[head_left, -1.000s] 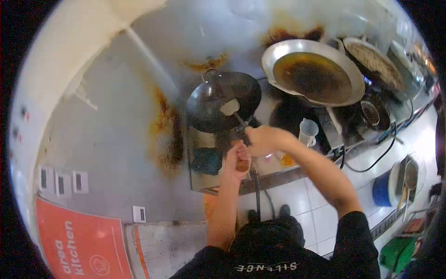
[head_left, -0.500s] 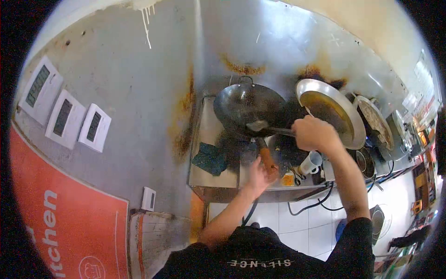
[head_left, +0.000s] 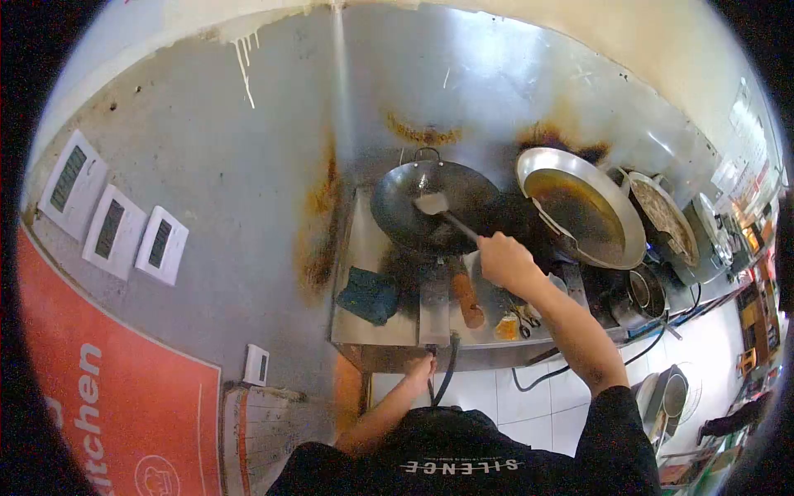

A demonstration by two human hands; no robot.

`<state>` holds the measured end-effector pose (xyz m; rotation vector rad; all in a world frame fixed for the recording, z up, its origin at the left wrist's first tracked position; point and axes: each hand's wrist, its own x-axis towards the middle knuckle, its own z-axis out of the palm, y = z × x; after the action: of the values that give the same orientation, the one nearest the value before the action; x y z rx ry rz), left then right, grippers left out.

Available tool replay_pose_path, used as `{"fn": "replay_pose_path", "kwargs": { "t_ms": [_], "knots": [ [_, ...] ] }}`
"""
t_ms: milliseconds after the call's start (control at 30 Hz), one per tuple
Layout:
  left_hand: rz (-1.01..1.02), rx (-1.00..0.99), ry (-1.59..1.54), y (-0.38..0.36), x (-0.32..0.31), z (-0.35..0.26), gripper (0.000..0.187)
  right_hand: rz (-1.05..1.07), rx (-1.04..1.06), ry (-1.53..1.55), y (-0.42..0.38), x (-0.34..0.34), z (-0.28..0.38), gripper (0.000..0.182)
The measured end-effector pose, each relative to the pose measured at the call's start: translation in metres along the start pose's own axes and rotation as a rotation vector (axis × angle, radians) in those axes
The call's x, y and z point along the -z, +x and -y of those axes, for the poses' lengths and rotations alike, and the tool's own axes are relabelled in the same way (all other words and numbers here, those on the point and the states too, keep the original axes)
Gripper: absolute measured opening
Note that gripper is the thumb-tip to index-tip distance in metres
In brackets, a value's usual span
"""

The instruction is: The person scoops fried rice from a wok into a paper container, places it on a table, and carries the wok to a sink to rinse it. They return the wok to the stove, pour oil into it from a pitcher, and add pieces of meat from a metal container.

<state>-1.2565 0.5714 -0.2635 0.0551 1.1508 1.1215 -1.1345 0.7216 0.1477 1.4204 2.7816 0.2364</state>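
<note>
My right hand (head_left: 506,263) is closed round the handle of a spatula (head_left: 433,204). The spatula's flat blade rests against the inside of a dark wok (head_left: 397,202), which sits tilted on the stove. Below the front edge of the stove, my left hand (head_left: 420,372) pinches a small dark fitting that looks like a burner knob (head_left: 431,352), beside a black hose. The wok's wooden handle (head_left: 467,302) points toward me with no hand on it. Left of it lies a dark folded cloth (head_left: 368,295).
A wide metal pan (head_left: 571,159) of brownish liquid stands right of the wok, with another pan (head_left: 662,219) beyond. Scissors (head_left: 525,321) and a small orange-yellow item (head_left: 506,328) lie near the front edge. A metal wall (head_left: 248,165) closes off the left.
My left hand has let go of the wok's handle and dropped to the stove's front. The spatula has moved up and left inside the wok with my right hand.
</note>
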Motion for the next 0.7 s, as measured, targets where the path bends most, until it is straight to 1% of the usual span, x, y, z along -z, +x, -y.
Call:
{"fn": "replay_pose_path", "kwargs": {
  "t_ms": [33,67,100,133,167,233,300,367,433,467,500,567,633,667,700],
  "knots": [
    [-0.003,0.017,-0.069,0.002,0.006,-0.002,0.008,0.056,0.017,0.054,0.005,-0.010,-0.006,0.021],
    [-0.002,0.025,-0.147,0.009,0.010,-0.005,0.007,0.087,0.001,0.135,-0.004,0.008,-0.017,0.022],
    [0.001,0.034,-0.236,0.014,0.011,-0.004,0.008,0.125,-0.006,0.210,-0.021,0.042,-0.024,0.025],
    [0.004,0.052,-0.330,0.018,0.008,-0.001,0.008,0.266,-0.061,0.204,-0.030,0.087,-0.024,0.027],
    [0.040,0.080,-0.390,0.016,0.005,-0.002,0.009,0.236,0.010,0.121,-0.036,0.105,-0.031,0.026],
    [0.098,0.161,-0.470,-0.001,0.005,-0.009,0.011,0.171,-0.082,-0.032,-0.022,0.087,-0.030,0.023],
    [0.159,0.216,-0.520,-0.008,0.001,-0.016,0.012,0.049,-0.134,-0.003,0.000,0.044,-0.013,0.020],
    [0.204,0.252,-0.570,-0.010,0.000,-0.016,0.013,0.077,-0.050,0.043,0.010,0.011,-0.009,0.023],
    [0.170,0.216,-0.609,-0.012,-0.003,-0.016,0.014,0.039,-0.022,0.174,-0.005,0.029,-0.024,0.024],
    [0.149,0.202,-0.640,-0.013,-0.006,-0.013,0.014,0.159,-0.044,0.193,-0.011,0.051,-0.034,0.027],
    [0.138,0.139,-0.559,-0.012,-0.006,-0.011,0.014,0.163,0.026,0.127,-0.023,0.078,-0.036,0.027],
    [0.113,0.027,-0.375,-0.010,-0.006,-0.007,0.015,0.149,-0.094,0.033,-0.029,0.090,-0.025,0.024],
    [0.064,-0.071,-0.291,-0.012,-0.007,-0.005,0.018,0.006,-0.101,-0.063,-0.016,0.050,-0.017,0.020],
    [0.044,-0.121,-0.249,-0.013,-0.009,-0.004,0.019,-0.001,-0.117,-0.028,-0.010,0.037,-0.007,0.020],
    [0.026,-0.127,-0.197,-0.012,-0.009,0.000,0.021,0.050,-0.139,0.003,-0.004,0.026,-0.001,0.023]
  ]
}}
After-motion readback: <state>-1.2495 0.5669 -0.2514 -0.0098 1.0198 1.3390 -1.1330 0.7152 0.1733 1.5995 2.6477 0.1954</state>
